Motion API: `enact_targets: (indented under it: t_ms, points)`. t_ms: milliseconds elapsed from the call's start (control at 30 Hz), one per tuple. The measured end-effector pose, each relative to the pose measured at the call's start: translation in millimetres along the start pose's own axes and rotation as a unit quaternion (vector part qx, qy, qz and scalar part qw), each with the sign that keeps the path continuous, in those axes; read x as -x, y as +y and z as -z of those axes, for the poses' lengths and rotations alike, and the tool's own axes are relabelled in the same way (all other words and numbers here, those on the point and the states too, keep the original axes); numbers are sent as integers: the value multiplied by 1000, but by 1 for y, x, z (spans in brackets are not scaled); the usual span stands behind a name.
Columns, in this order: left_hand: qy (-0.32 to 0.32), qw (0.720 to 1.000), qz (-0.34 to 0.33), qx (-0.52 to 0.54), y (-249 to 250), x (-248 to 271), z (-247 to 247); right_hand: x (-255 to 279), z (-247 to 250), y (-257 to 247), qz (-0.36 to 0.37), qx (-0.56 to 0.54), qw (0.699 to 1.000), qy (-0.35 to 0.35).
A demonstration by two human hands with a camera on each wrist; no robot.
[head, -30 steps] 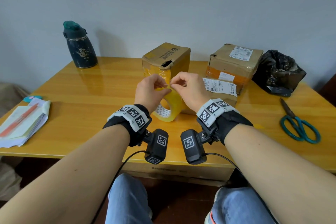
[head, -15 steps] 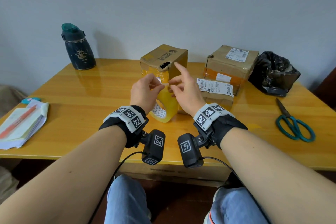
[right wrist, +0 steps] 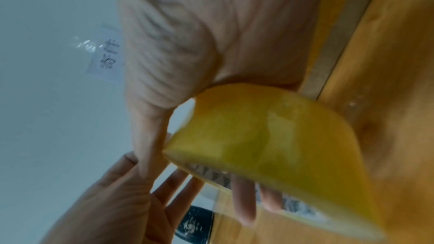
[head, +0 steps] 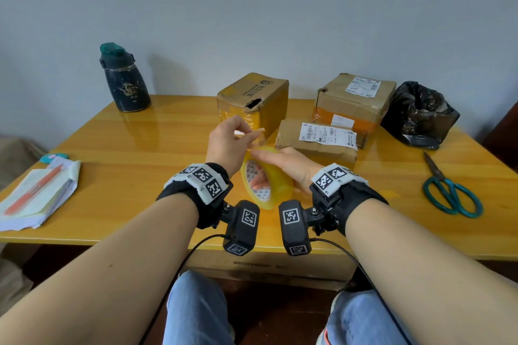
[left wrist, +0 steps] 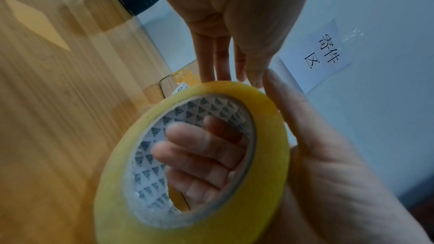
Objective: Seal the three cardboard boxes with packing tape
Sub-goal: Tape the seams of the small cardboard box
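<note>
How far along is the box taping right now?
Nothing looks freshly sealed yet: the three cardboard boxes sit untouched behind the hands, bearing only old tape. In hand: the right hand grips the tape roll, fingers through its core, while the left hand pinches the tape end and peels it up. Left: taping all three boxes and cutting, with the scissors lying unused at the right.

Yellow tape roll [head: 266, 178] stands on edge at the table's near middle, its free end [head: 256, 131] lifted. Behind it: an upright torn box [head: 253, 103], a flat labelled box [head: 316, 138] and a larger labelled box [head: 354, 98].
</note>
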State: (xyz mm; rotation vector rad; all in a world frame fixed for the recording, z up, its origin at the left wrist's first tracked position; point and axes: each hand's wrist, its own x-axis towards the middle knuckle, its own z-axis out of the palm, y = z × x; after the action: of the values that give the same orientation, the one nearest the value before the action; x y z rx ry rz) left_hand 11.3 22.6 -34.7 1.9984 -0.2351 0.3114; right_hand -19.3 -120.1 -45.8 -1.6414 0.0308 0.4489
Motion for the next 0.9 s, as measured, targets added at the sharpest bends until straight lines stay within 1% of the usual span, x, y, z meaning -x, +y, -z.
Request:
enact_targets:
  t_ms: [67, 100, 200, 267, 400, 467, 600, 667, 733, 833, 900]
  points:
    - [-8, 999, 21, 24, 3, 0, -5, 8, 4, 0, -15, 0, 1000, -20]
    - [-15, 999, 25, 28, 4, 1, -8, 11, 6, 0, -19, 10, 1000, -17]
    - [-21, 999, 23, 38, 8, 2, -15, 17, 12, 1, -16, 44, 998, 33]
    - [-17, 1000, 17, 20, 8, 2, -19, 18, 18, 2, -15, 71, 995, 63]
    - [-9, 1000, 10, -4, 6, 4, -22, 17, 25, 7, -42, 54, 996, 54]
    - [5, 999, -13, -29, 3, 6, -24, 16, 25, 8, -42, 61, 995, 61]
    - [40, 992, -85, -83, -5, 8, -27, 16, 23, 7, -41, 83, 993, 77]
    - [46, 990, -95, -94, -4, 9, -29, 16, 22, 6, -47, 83, 992, 80]
    - [33, 994, -67, -76, -2, 8, -29, 16, 23, 5, -54, 86, 991, 87]
    - [-11, 1000, 18, -9, 2, 5, -28, 18, 24, 2, -62, 96, 989, 93]
    - [-36, 999, 31, 7, 3, 4, -27, 18, 26, 2, -63, 88, 990, 87]
